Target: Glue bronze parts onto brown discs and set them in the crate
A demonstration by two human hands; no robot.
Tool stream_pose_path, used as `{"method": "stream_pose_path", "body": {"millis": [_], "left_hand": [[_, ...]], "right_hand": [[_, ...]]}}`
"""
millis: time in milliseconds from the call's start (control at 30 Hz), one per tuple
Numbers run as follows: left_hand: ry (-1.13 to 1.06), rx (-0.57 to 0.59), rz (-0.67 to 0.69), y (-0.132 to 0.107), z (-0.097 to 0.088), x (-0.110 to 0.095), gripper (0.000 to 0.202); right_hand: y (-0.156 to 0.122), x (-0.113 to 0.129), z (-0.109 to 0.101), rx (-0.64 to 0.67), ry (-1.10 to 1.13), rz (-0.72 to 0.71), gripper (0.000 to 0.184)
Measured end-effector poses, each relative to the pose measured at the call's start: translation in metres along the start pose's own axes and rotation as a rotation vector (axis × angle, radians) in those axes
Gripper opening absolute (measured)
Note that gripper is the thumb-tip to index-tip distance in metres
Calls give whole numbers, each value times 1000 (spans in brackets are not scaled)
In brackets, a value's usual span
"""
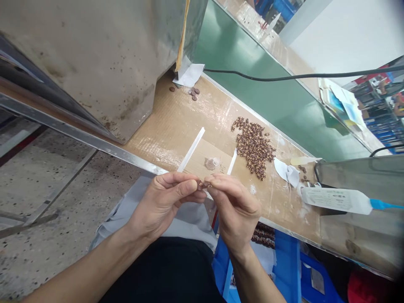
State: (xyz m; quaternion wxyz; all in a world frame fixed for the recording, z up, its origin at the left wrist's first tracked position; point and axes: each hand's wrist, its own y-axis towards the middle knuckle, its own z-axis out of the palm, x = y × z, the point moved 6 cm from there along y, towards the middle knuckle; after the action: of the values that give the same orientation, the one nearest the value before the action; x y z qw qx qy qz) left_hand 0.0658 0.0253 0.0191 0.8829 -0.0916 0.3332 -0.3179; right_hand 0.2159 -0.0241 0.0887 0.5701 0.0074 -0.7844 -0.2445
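Note:
Between the fingertips of both hands is a small brown part with gold-coloured bits [202, 184], partly covered by the fingers. My left hand [167, 200] pinches its left side between thumb and fingers. From the right, my right hand [235, 206] is closed on the same part at the fingertips. Just beyond the hands, a small clear round container [212, 163] stands on a cardboard piece [202, 152] taped down with white strips; tiny gold specks lie beside it. A pile of similar brown and gold parts [255, 147] spreads over the bench to the right.
Big metal boxes [94, 54] flank the bench [167, 122] at left and right. A white bottle with a blue tip [336, 200] lies at right near white cloth scraps [286, 171]. Brown discs [194, 93] sit at the back. A blue crate [288, 265] is below; a black cable [261, 78] crosses behind.

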Motion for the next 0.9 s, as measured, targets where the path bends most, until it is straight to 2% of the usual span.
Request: {"method": "stream_pose_path", "body": {"millis": [267,633,900], "left_hand": [[-5,-27,-10,-1,2,-2,23],[53,-81,50,-3,3,-6,21],[147,-109,62,0,1,6,20]], "right_hand": [[3,8,1,8,-23,-61,30],[-2,9,3,-18,-75,-125,45],[-9,-4,-6,-34,-83,-21,33]]}}
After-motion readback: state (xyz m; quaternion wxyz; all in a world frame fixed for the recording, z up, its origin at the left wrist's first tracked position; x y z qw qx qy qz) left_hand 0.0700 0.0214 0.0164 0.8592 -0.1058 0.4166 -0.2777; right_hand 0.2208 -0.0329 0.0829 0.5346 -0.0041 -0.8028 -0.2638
